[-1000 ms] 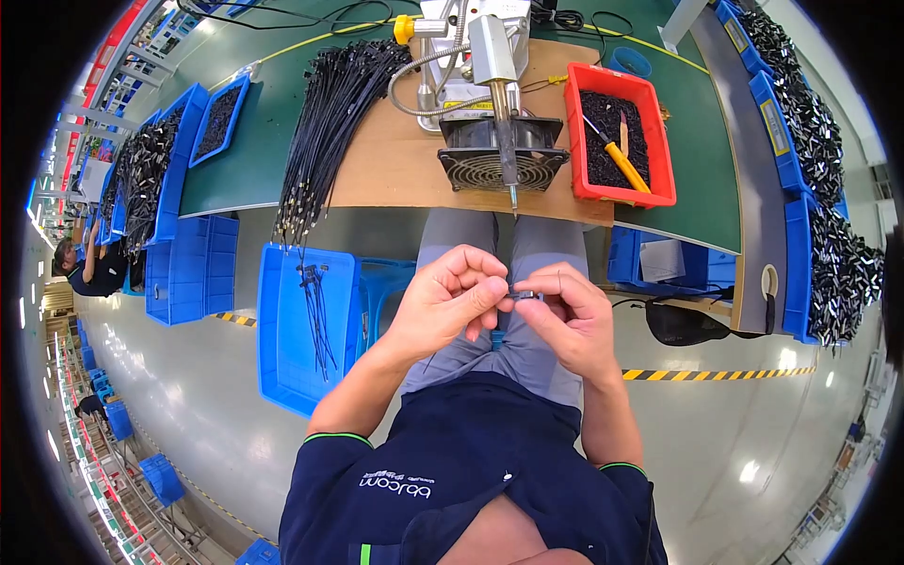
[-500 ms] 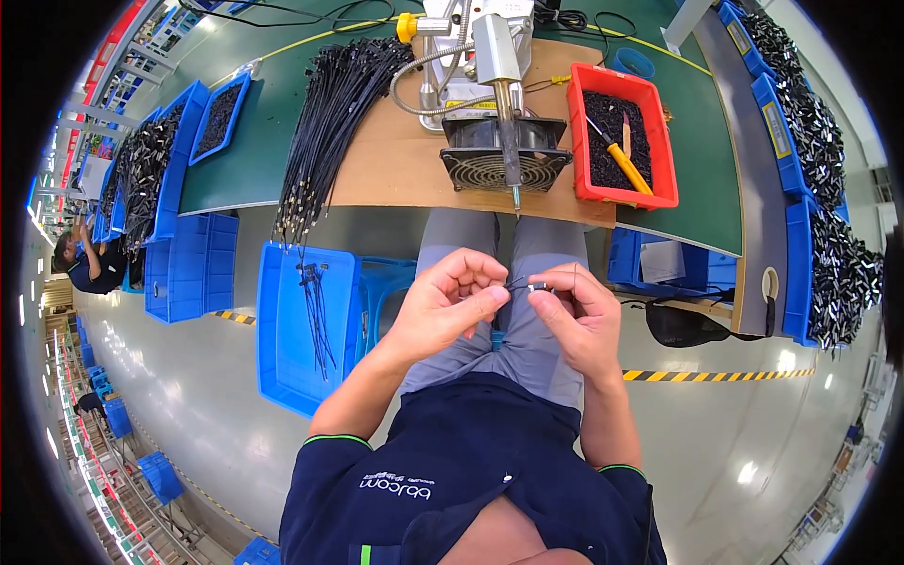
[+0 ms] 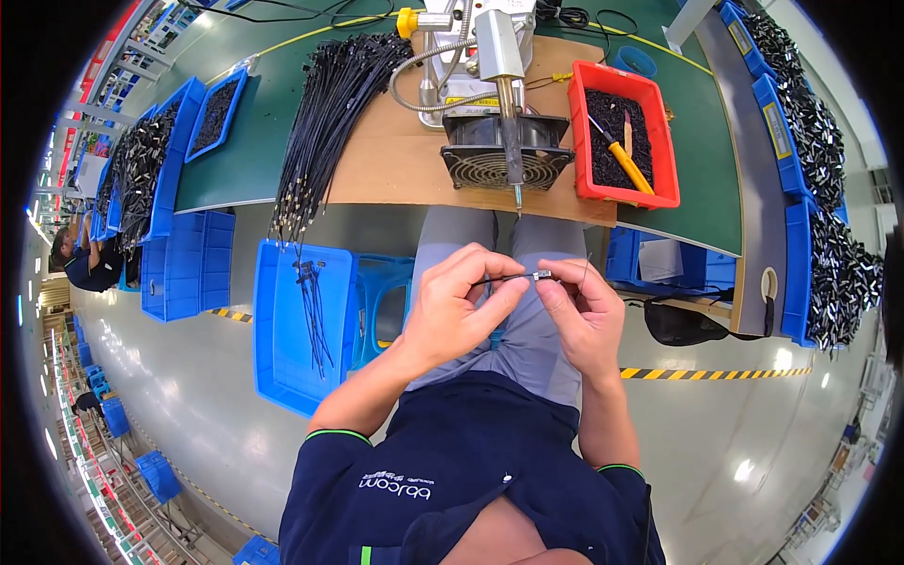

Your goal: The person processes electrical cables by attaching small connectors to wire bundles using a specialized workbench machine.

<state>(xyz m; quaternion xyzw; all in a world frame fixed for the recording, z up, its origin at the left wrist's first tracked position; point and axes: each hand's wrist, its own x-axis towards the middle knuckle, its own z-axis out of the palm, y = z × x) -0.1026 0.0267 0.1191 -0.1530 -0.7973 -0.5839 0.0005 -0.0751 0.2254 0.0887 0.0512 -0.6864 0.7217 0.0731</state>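
Note:
Over my lap, my left hand (image 3: 463, 306) pinches a thin black cable (image 3: 507, 277) between thumb and fingers. My right hand (image 3: 586, 320) grips a small connector (image 3: 542, 275) with a shiny metal part, which meets the cable's end between the two hands. A thin wire (image 3: 589, 259) sticks up from the right fingers; its lower part is hidden. Beyond the hands, a soldering iron (image 3: 511, 132) points down from its stand, its tip near the bench edge. Behind it sits a black fan (image 3: 504, 165).
A bundle of black cables (image 3: 334, 122) hangs over the bench edge at left. Below it stands a blue bin (image 3: 282, 377) with several cables. A red tray (image 3: 666, 169) holds black bits and a yellow-handled tool (image 3: 629, 168). Blue bins (image 3: 799, 264) of small parts line the right.
The cable and the connector have come together in line between my hands. My left hand has shifted slightly right, and the cable now lies straighter.

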